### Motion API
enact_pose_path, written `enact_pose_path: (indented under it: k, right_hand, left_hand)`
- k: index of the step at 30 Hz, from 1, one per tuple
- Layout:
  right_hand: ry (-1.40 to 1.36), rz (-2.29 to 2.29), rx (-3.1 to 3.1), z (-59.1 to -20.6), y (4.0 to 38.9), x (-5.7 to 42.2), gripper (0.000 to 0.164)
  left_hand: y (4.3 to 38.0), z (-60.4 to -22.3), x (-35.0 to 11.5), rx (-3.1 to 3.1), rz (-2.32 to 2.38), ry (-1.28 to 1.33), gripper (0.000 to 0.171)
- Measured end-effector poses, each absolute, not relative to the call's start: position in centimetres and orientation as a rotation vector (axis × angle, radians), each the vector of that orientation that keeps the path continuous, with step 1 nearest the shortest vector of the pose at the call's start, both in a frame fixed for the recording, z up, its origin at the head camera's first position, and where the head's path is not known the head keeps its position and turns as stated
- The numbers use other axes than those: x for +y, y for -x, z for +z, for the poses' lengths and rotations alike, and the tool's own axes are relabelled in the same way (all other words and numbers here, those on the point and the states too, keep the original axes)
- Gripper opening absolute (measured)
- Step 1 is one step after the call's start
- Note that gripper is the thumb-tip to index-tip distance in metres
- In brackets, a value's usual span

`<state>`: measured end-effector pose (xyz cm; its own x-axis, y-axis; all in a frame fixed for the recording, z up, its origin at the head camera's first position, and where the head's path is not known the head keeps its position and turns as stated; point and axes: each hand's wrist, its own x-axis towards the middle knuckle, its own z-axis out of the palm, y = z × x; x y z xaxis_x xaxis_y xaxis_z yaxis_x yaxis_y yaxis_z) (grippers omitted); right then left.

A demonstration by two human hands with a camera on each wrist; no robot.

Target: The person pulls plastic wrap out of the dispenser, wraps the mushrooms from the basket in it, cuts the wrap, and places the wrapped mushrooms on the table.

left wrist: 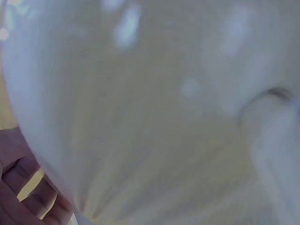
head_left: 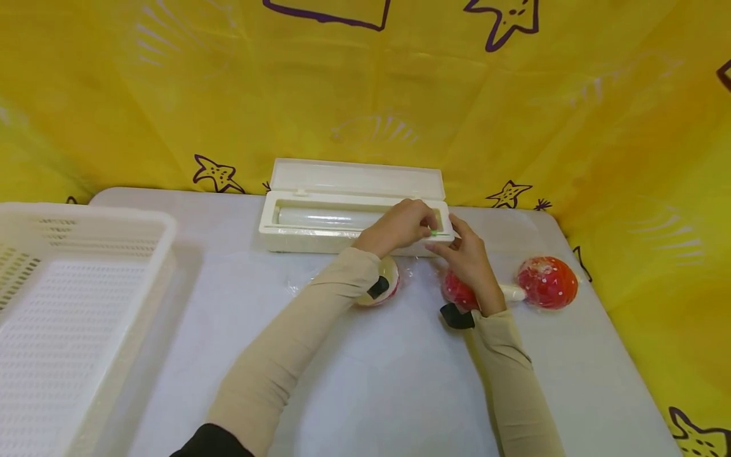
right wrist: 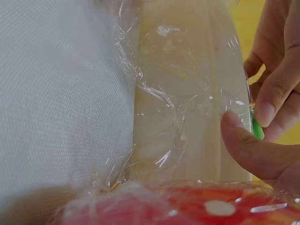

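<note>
A long white cling film dispenser lies lengthwise at the table's back, lid raised, with a film roll inside. At its right end my left hand pinches a small green slider on the rim. My right hand grips the same end, thumb on the front and fingers round the far side. Clear film hangs over the front face. Below my left wrist sits a film-wrapped toy mushroom, pale underside up; its ridged underside fills the left wrist view. A red spotted, wrapped mushroom lies under my right wrist.
Another red, white-dotted wrapped mushroom lies at the right of the white table. At the left stands a large white plastic basket. A yellow patterned cloth hangs behind the table and along its right side.
</note>
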<state>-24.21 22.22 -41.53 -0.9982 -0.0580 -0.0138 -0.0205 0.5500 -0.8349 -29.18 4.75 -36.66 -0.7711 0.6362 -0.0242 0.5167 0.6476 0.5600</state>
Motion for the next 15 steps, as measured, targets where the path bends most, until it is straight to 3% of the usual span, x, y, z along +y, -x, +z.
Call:
enact_pose_path:
  k: [15]
  right_hand:
    - [0.083, -1.428, 2.738, -41.7, 24.2, 22.3, 0.081]
  left_hand:
    - [29.3, -36.6, 2.8, 2.61, 0.867, -0.914, 0.017]
